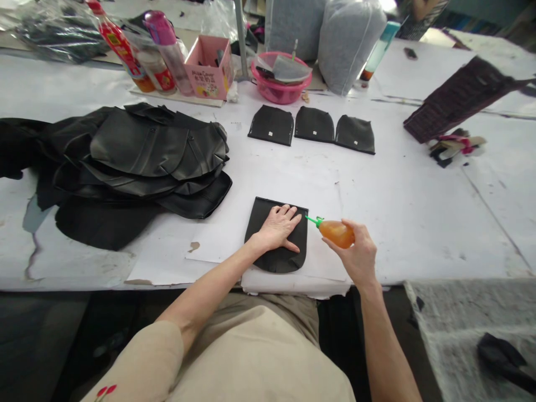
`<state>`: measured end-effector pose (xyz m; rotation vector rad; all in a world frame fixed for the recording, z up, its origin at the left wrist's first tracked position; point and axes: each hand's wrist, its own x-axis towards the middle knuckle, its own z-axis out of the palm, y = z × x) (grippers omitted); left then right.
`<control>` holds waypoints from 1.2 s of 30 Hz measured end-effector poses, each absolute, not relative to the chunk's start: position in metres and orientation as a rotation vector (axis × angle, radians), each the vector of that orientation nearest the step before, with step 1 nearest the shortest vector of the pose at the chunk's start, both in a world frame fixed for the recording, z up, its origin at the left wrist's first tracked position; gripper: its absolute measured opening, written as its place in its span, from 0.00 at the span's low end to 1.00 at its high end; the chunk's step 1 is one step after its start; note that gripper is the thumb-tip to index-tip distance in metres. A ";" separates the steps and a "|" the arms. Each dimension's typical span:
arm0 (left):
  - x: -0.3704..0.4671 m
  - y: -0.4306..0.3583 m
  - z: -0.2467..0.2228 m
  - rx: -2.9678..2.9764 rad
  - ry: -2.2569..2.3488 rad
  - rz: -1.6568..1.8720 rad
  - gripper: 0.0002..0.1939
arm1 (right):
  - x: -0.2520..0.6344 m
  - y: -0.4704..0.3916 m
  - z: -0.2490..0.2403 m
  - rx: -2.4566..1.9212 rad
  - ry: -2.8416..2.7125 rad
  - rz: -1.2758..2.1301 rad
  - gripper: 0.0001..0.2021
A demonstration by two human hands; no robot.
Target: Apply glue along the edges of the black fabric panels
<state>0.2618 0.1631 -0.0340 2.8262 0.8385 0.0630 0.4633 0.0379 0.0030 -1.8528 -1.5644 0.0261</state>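
Observation:
A black leather-like piece (272, 261) with a straight top edge and rounded bottom lies on the white table in front of me. My left hand (280, 228) rests flat on it with the fingers spread. In my right hand (358, 251) is a squeeze bottle (336, 233) of orange liquid, tipped on its side. Its green nozzle points left, and the tip meets the piece's right edge near the top corner. Farther back, three similar black pieces (271, 125) lie in a row, each with a small white mark.
Stacked black pieces (154, 148) cover the table's left side. Behind stand bottles (121, 47), a pink box (209, 70), a pink basket (281, 89) and grey padded blocks (349, 42). A dark ribbed object (458, 97) and scraps (456, 146) are at the right.

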 end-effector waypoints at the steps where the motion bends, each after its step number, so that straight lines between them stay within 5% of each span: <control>1: 0.262 0.163 -0.034 2.826 0.838 0.065 0.52 | 0.463 0.038 0.002 -1.852 -1.561 0.025 0.27; 36: 0.260 0.163 -0.035 2.810 0.833 0.043 0.50 | 0.448 -0.004 0.015 -1.917 -1.558 0.082 0.26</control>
